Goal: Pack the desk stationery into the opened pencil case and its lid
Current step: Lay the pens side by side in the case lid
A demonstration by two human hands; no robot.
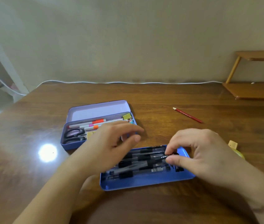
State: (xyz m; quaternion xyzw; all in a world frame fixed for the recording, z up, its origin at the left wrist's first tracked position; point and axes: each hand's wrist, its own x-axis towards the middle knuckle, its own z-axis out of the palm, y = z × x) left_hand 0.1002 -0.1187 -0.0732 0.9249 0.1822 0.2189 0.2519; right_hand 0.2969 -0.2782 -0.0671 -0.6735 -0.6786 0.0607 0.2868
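A blue tin lid (144, 181) lies near me on the desk with several black pens (137, 164) in it. My right hand (205, 152) pinches the end of one black pen between thumb and fingers at the lid's right end. My left hand (111, 143) hovers over the lid's left half, fingers apart, holding nothing. Behind it stands the purple pencil case (73, 147), hinged top (98, 110) up, holding markers (89, 124), black scissors (74, 135) and binder clips (127, 117). A red pencil (187, 115) lies loose on the desk to the right.
A yellow object (235, 149) peeks out behind my right hand. A wooden shelf (255, 91) stands at the back right. A white cable (111, 82) runs along the desk's far edge by the wall. A bright light glare (47, 152) sits on the wood at left.
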